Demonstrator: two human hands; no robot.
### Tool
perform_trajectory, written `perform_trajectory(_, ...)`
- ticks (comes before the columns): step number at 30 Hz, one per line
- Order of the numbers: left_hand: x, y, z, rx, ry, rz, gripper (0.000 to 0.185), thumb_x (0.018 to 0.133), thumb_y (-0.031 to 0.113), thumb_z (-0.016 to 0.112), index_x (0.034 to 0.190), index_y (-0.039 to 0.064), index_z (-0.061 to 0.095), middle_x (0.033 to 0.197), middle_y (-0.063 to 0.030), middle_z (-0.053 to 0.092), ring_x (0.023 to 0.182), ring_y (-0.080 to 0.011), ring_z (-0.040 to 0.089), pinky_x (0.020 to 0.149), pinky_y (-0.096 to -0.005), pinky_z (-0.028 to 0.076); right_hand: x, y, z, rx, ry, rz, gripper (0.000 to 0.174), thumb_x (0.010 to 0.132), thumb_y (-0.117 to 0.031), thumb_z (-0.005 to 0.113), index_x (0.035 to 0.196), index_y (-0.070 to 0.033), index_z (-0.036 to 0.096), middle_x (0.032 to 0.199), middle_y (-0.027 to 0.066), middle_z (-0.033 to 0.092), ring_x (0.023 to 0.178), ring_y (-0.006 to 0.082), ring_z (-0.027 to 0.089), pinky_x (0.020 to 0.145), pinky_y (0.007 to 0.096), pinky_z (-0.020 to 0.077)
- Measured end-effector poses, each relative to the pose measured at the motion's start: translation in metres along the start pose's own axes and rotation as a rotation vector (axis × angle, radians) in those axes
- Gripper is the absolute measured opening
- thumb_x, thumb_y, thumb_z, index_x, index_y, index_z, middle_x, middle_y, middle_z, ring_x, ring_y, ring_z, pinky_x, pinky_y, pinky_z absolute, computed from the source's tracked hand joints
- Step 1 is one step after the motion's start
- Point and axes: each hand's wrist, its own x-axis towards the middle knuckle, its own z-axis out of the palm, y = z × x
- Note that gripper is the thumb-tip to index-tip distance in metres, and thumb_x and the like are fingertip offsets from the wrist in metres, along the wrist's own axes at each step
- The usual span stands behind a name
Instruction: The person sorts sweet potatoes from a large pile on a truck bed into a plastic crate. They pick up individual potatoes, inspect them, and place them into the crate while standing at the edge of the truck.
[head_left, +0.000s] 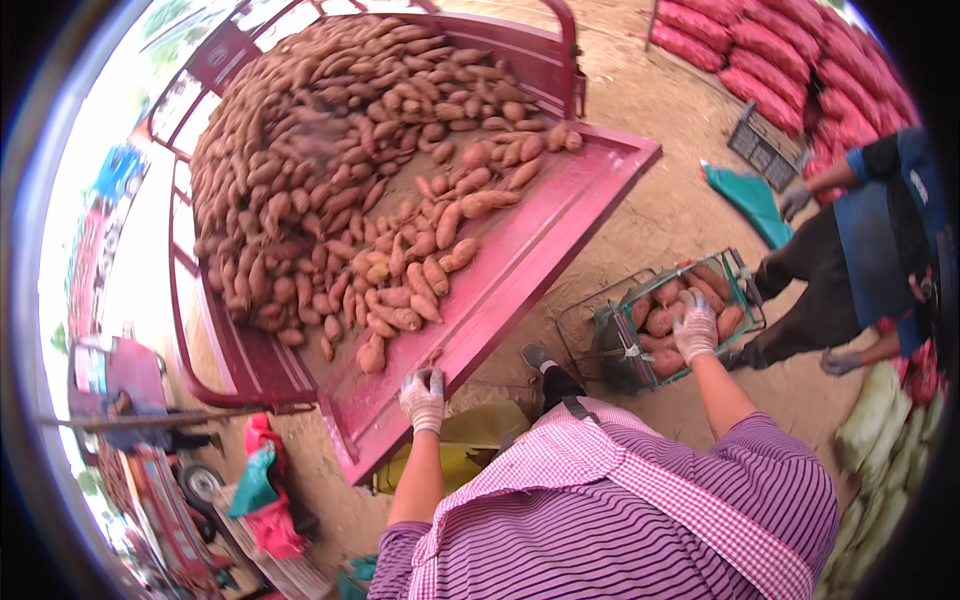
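Observation:
My left hand (423, 400), in a whitish work glove, rests on the edge of the red metal tailgate (517, 277) of a cart. Beyond it a large heap of sweet potatoes (300, 150) fills the cart bed, and loose ones spread onto the tailgate. To the right, my right hand (696, 326), gloved alike, lies on the sweet potatoes in a green mesh bag (616, 352) held open on a metal frame (637, 360). Whether its fingers grip one of them I cannot tell.
A co-worker (855, 247) in gloves stands right of the frame. Stacked red mesh sacks (765, 60), a black plastic crate (766, 146) and a green bag (746, 199) lie at upper right, filled pale sacks (877, 435) at lower right. A yellow container (450, 457) sits under the tailgate.

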Motion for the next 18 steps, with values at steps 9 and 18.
perform_trajectory(9,-0.013,0.008,-0.006,-0.043,-0.008,-0.063,0.031,0.086,0.042,0.07,0.092,0.012,0.073,0.097,-0.0126,0.07,0.096,-0.0336,0.064,0.087,-0.048,0.049,0.101,0.022,-0.021,-0.104,-0.211,0.324,0.052,0.081,-0.028,0.073,0.125,-0.003,0.063,0.129,0.0238,0.061,0.122,0.0402,0.057,0.102,0.0444,0.0472)
perform_trajectory(18,-0.006,0.011,-0.011,-0.059,-0.04,-0.107,0.028,0.085,0.037,0.074,0.092,0.011,0.072,0.095,-0.0113,0.07,0.094,-0.033,0.063,0.086,-0.0461,0.047,0.204,-0.209,0.026,0.196,-0.069,-0.414,0.055,0.079,-0.021,0.075,0.129,-0.006,0.058,0.137,0.0207,0.055,0.127,0.0374,0.052,0.11,0.0434,0.0417)
